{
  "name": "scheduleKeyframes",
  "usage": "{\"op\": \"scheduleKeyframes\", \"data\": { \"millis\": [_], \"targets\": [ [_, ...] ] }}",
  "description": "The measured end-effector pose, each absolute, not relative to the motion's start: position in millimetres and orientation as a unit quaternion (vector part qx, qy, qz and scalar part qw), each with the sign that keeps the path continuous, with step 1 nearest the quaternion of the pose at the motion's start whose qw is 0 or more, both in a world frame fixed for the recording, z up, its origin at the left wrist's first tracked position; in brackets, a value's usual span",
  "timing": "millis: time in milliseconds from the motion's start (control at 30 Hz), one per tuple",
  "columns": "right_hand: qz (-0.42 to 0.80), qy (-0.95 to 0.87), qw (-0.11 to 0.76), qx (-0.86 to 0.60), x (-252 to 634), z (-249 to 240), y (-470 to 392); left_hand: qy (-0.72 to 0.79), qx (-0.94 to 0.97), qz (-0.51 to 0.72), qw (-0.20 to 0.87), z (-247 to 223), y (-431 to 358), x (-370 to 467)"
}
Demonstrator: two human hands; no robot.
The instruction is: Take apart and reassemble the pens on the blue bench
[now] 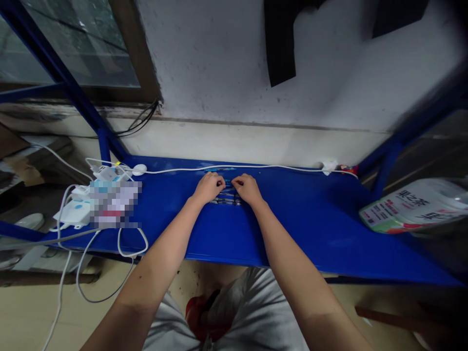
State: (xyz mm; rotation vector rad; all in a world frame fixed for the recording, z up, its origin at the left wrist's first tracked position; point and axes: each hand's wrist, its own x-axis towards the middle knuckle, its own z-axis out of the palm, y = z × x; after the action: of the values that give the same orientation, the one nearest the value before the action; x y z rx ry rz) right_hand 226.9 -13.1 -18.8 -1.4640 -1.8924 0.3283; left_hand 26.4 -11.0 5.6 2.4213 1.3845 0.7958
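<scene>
My left hand (210, 187) and my right hand (248, 188) are close together over the middle of a blue shelf (292, 214). The fingers of both are pinched at opposite ends of a blue pen (227, 183), whose ends they cover. Several clear-barrelled pens (226, 201) lie side by side just below and between the hands. Farther back, a light-blue pen (224, 169) rests beside a white cable.
White power strips and plugs (75, 209) with looped cables crowd the left end. A white cable (270, 166) runs along the back edge near the wall. On the right stands a large tilted-looking plastic jug (417, 204). Blue frame posts (387, 165) rise at both sides.
</scene>
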Motion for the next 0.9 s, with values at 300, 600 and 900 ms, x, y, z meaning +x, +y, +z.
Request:
{"op": "scheduleKeyframes", "data": {
  "millis": [300,600,900],
  "targets": [
    [0.132,-0.728,0.355,-0.571,227.1,-21.8,-8.2,0.477,0.811,0.292,0.170,4.3,-10.9,19.5],
    [0.127,-0.733,0.333,-0.579,226.7,-20.3,-9.5,0.488,0.792,0.322,0.174,-1.7,-7.0,17.7],
    [0.127,-0.750,0.331,-0.558,225.7,-20.6,-10.0,0.476,0.801,0.326,0.162,1.1,-9.6,18.6]
  ]
}}
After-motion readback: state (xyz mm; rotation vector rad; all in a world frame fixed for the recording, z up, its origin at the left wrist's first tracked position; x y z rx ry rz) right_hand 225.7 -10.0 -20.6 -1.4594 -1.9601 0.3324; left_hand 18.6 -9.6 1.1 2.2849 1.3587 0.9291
